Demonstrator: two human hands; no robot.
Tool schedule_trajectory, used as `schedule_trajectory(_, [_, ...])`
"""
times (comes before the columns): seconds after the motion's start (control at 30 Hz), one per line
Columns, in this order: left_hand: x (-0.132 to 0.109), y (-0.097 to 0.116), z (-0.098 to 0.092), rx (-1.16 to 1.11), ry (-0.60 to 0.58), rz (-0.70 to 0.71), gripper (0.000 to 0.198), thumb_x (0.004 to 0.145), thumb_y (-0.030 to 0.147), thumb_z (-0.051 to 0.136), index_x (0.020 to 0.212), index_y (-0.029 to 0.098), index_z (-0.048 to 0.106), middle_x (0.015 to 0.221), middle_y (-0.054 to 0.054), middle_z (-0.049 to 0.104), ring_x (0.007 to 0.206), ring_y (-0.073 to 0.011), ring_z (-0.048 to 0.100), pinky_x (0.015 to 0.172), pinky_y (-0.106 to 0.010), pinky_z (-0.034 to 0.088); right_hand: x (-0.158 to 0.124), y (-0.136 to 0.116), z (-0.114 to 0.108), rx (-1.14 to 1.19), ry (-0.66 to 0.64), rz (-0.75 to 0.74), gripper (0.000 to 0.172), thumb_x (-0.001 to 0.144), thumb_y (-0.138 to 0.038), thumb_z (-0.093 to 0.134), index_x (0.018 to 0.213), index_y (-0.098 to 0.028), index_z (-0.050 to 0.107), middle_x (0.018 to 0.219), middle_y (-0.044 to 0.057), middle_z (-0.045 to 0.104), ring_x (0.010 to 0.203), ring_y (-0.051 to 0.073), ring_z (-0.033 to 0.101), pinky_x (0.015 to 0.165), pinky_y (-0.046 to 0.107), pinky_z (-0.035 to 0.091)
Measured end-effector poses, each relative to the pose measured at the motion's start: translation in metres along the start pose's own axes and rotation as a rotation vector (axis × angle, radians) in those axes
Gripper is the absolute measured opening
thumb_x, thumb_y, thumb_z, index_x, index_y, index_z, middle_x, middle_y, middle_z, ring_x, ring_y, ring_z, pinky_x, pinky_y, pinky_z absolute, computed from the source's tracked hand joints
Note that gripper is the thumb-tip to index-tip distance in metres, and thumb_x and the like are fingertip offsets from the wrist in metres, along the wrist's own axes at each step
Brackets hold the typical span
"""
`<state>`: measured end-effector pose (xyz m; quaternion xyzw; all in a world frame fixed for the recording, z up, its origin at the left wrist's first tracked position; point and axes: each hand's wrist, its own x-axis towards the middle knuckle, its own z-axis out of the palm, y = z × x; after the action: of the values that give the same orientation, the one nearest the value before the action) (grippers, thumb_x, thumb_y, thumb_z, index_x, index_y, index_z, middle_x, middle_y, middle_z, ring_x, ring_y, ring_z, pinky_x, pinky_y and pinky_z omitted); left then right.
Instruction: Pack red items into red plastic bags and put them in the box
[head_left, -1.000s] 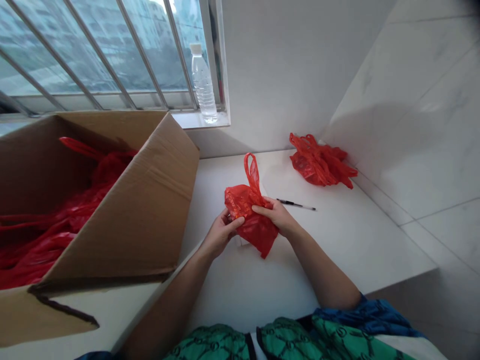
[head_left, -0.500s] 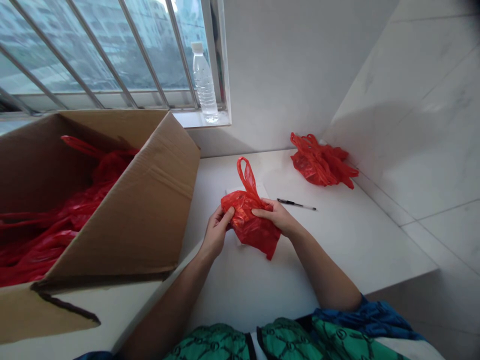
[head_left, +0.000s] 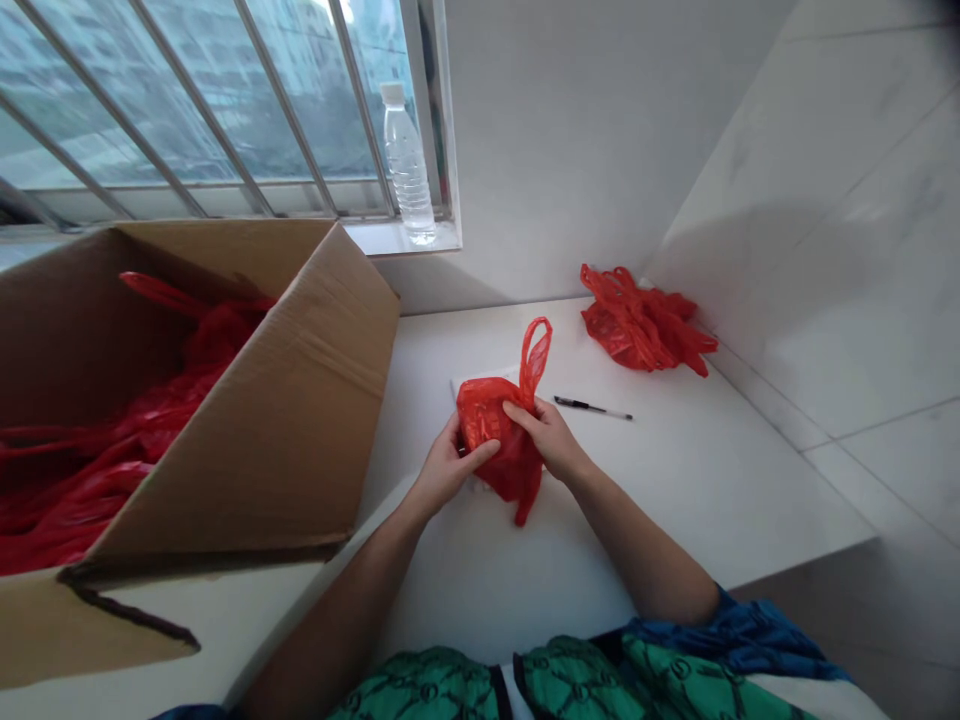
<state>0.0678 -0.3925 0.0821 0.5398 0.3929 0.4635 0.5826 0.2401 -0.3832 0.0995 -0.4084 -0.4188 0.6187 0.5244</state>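
Note:
A red plastic bag (head_left: 499, 430) is held between my two hands above the white table, its one loop handle pointing up and a tail of plastic hanging below. Something bulky fills it, but I cannot make out what. My left hand (head_left: 450, 462) grips the bag's lower left side, thumb across its front. On the right side my right hand (head_left: 551, 437) pinches the plastic with thumb and fingers, just under the handle. Partly hidden beneath the bag lies a flat white item (head_left: 460, 386). A black-and-clear pen (head_left: 593, 407) rests just right of my right hand.
An open cardboard box (head_left: 300, 400) with red plastic bags (head_left: 180, 390) inside stands on the left. More red bags (head_left: 646, 325) lie in the table's back right corner, against the tiled wall. A water bottle (head_left: 410, 175) stands on the window sill.
The bag has turned in my hands: its handle has swung right and upright, and its lower tail has moved left. My left thumb has shifted lower and further across the bag's front.

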Motion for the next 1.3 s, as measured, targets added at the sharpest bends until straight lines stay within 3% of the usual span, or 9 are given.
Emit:
schedule_trajectory(0.2, [-0.002,0.008,-0.002,-0.067,-0.017,-0.037,0.054,0.073,0.034,0.082,0.119,0.018,0.06,0.115,-0.009,0.068,0.099,-0.022,0.064,0.086,-0.03,0.051,-0.003,-0.002,0.004,0.137,-0.002,-0.002,0.027,0.076,-0.041,0.076,0.094,-0.022,0.071,0.088,0.001,0.072,0.079,0.018,0.066,0.076,0.032,0.05])
schedule_trajectory(0.8, [0.0,0.004,-0.003,-0.064,-0.023,-0.012,0.047,0.077,0.034,0.079,0.118,0.018,0.062,0.113,-0.008,0.068,0.099,-0.0212,0.064,0.087,-0.03,0.05,-0.003,0.0,0.005,0.175,-0.016,0.003,0.026,0.078,-0.038,0.076,0.097,-0.021,0.07,0.091,0.002,0.072,0.082,0.018,0.067,0.079,0.032,0.051])
schedule_trajectory(0.87, [0.002,-0.003,-0.002,-0.092,0.034,0.002,0.05,0.08,0.037,0.075,0.124,0.02,0.058,0.117,-0.009,0.066,0.103,-0.0211,0.063,0.091,-0.032,0.05,-0.002,-0.001,0.003,0.162,-0.004,0.004,0.029,0.079,-0.039,0.075,0.101,-0.022,0.069,0.095,0.002,0.072,0.087,0.018,0.067,0.083,0.032,0.052])
schedule_trajectory(1.0, [0.009,-0.02,-0.007,0.017,0.295,0.036,0.058,0.085,0.042,0.068,0.137,0.026,0.046,0.129,-0.01,0.058,0.112,-0.0211,0.058,0.094,-0.035,0.049,-0.001,-0.01,-0.008,0.145,-0.009,0.026,0.038,0.081,-0.043,0.073,0.114,-0.027,0.063,0.117,0.003,0.068,0.104,0.02,0.065,0.084,0.032,0.054])
schedule_trajectory(1.07, [0.012,-0.025,-0.011,0.107,0.357,0.074,0.053,0.086,0.043,0.066,0.133,0.026,0.05,0.134,-0.01,0.054,0.116,-0.0213,0.056,0.095,-0.035,0.048,0.0,-0.016,-0.017,0.115,-0.044,0.045,0.042,0.085,-0.048,0.068,0.121,-0.03,0.059,0.129,0.004,0.063,0.114,0.021,0.061,0.083,0.032,0.055])
schedule_trajectory(1.13, [0.012,-0.025,-0.013,0.135,0.33,0.102,0.045,0.088,0.045,0.063,0.128,0.025,0.054,0.131,-0.01,0.057,0.116,-0.0214,0.057,0.096,-0.036,0.048,0.002,-0.02,-0.025,0.039,-0.056,0.031,0.043,0.088,-0.053,0.061,0.124,-0.03,0.057,0.13,0.006,0.062,0.116,0.022,0.06,0.083,0.034,0.056])
schedule_trajectory(1.3, [0.013,-0.02,-0.011,0.041,0.262,0.022,0.046,0.087,0.049,0.063,0.122,0.02,0.056,0.121,-0.011,0.061,0.104,-0.0198,0.062,0.087,-0.034,0.054,0.009,-0.013,-0.038,-0.391,0.057,-0.112,0.036,0.087,-0.054,0.06,0.103,-0.023,0.065,0.102,0.006,0.07,0.09,0.02,0.067,0.075,0.034,0.055])
